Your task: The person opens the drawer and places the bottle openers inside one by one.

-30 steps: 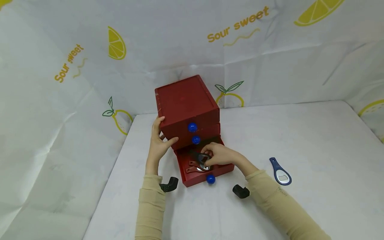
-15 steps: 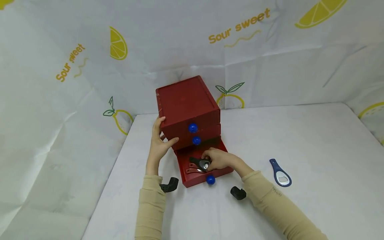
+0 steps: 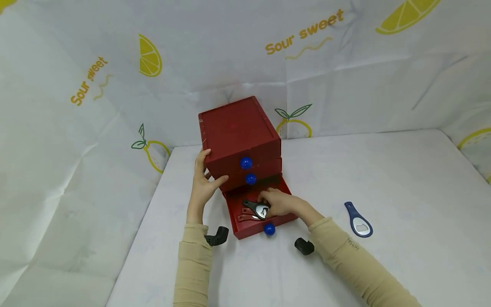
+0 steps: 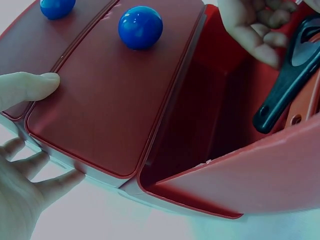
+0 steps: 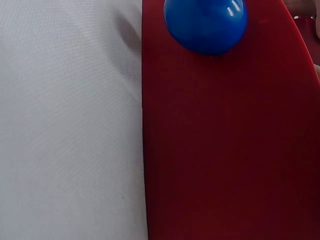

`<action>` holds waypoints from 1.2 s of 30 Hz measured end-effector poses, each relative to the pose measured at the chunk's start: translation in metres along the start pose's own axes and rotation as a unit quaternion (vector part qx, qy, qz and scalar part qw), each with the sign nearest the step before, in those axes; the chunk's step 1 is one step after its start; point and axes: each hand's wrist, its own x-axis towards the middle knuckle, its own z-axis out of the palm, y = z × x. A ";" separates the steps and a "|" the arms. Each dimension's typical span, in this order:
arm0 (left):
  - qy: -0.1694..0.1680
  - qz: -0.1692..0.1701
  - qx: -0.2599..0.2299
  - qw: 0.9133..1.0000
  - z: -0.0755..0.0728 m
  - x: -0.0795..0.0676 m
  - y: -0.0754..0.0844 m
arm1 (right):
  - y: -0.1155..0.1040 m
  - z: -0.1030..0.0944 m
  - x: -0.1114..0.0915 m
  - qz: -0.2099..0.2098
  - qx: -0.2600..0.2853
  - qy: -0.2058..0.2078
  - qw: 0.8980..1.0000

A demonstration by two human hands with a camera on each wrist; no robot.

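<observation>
My left hand (image 3: 203, 189) grips the front left corner of a red drawer cabinet (image 3: 239, 128); in the left wrist view the thumb lies on the front, the fingers on the side. The bottom drawer (image 3: 245, 232) is pulled out. Inside it, my right hand (image 3: 280, 201) has curled fingers around the head end of a black bottle opener (image 3: 251, 204), the thumb overlapping its edge. This opener lies across red bottle openers (image 3: 244, 218), partly hiding them. The right wrist view shows just the drawer front (image 5: 220, 140), a blue knob (image 5: 207, 22) and a sliver of hand.
A blue bottle opener (image 3: 360, 224) lies on the white table to the right. Two upper drawers are closed, with blue knobs (image 3: 246, 163). Behind the cabinet rises a white cloth (image 3: 345, 98) printed with lemons. Black wrist mounts (image 3: 304, 246) jut out near both wrists.
The right hand has lowered the black bottle opener from a tilted pose onto the red ones, its handle now pointing left. The left hand and cabinet have stayed put.
</observation>
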 end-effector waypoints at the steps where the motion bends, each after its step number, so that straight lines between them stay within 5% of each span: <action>1: 0.000 -0.002 -0.001 1.000 0.000 0.000 0.000 | 0.000 0.000 0.000 0.000 0.000 0.002 1.000; 18: 0.000 -0.005 -0.006 1.000 -0.001 0.001 -0.003 | 0.000 -0.010 -0.016 -0.028 0.071 0.042 0.996; 27: 0.000 -0.018 -0.005 1.000 -0.002 0.003 -0.005 | 0.008 -0.024 -0.046 -0.046 0.140 0.120 0.982; 36: -0.001 -0.005 -0.002 1.000 -0.001 0.002 -0.004 | 0.031 -0.037 -0.091 -0.012 0.127 0.199 0.972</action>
